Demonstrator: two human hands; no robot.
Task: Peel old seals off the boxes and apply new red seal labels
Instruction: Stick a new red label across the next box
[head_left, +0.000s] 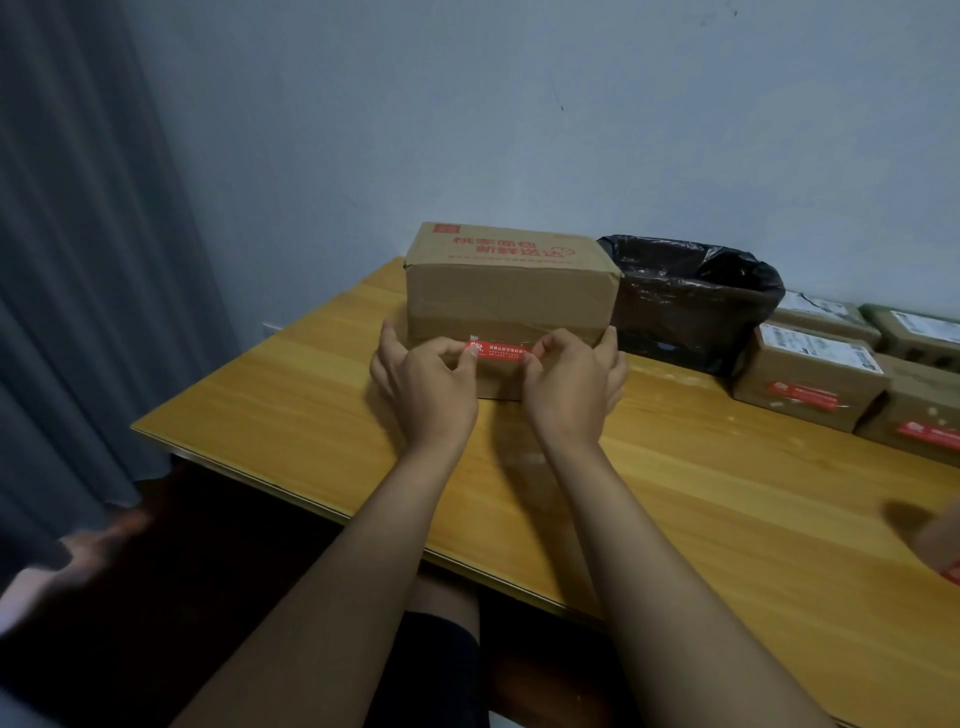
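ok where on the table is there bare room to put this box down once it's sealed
Bare wood lies left of the box out to the table edge, and along the near edge right of the right hand. The far right is crowded: bin bag, then sealed boxes.

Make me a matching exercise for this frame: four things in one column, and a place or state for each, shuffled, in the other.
Things:
1. red seal label
2. large box
3. black bag
4. smaller boxes

Places or states:
A. far right of the table, red labels already on the nearest ones
B. pressed at both ends by the left hand and right hand
C. lining a bin to the right of the large box
D. centre of the table, red print on top

Pairs: 1-B, 2-D, 3-C, 4-A
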